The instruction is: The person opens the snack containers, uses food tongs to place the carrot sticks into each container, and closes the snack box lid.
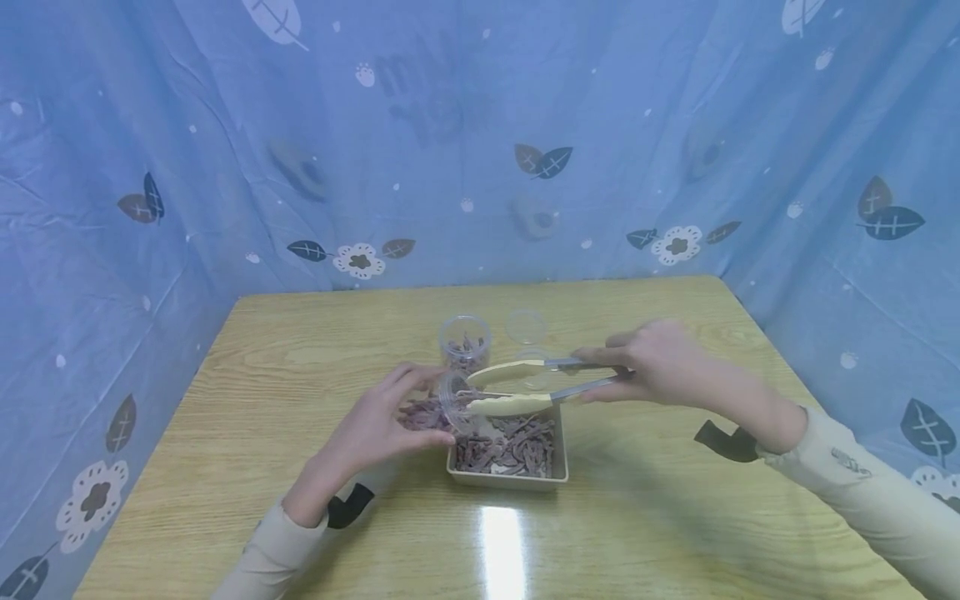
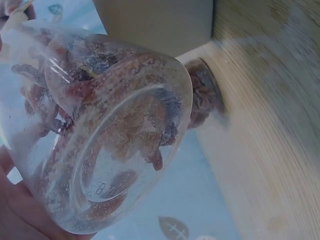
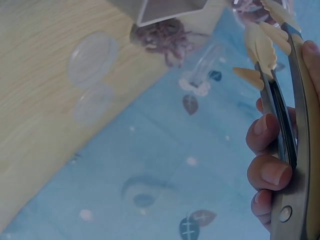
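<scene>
In the head view my left hand (image 1: 367,429) grips a clear plastic jar (image 1: 453,398), tipped on its side with its mouth toward the right. Dark reddish-brown dried strips lie inside, pressed against the jar's wall and base in the left wrist view. My right hand (image 1: 667,367) holds metal tongs (image 1: 513,406) with cream tips; their arms stand apart and the tips are at the jar's mouth. Whether the tips hold a strip I cannot tell. Below sits a rectangular light tray (image 1: 510,481) containing many similar strips (image 1: 528,446).
Behind the tray stands a second clear jar (image 1: 465,329), upright, with strips in it. Two clear round lids (image 3: 92,60) lie flat on the wooden table (image 1: 300,358). A patterned blue curtain (image 1: 465,125) hangs at the back and both sides.
</scene>
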### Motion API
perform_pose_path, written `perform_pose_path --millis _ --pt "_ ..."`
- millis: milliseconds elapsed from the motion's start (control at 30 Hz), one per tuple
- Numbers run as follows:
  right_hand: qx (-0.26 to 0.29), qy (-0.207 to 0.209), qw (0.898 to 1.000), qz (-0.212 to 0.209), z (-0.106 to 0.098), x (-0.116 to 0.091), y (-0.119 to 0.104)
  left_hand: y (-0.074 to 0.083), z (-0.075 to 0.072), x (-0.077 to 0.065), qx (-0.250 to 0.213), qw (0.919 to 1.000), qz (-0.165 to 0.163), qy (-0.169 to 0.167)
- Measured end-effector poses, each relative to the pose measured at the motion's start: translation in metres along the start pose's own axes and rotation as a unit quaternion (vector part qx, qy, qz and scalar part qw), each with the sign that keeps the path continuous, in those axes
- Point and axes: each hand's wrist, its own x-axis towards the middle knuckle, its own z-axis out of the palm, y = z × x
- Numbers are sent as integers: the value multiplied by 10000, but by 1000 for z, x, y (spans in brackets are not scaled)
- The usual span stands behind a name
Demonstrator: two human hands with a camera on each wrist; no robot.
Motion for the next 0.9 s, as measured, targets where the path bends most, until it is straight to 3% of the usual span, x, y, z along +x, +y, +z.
perform_pose_path --millis 467,700,900 --pt "-279 -116 9995 92 1 -17 4 -2 -3 -1 -161 9998 -52 124" --pt "-184 41 9998 22 2 -14 4 0 0 1 -123 9999 71 99" --pt "-268 -61 9996 -65 1 -2 -2 6 5 4 -183 9996 201 21"
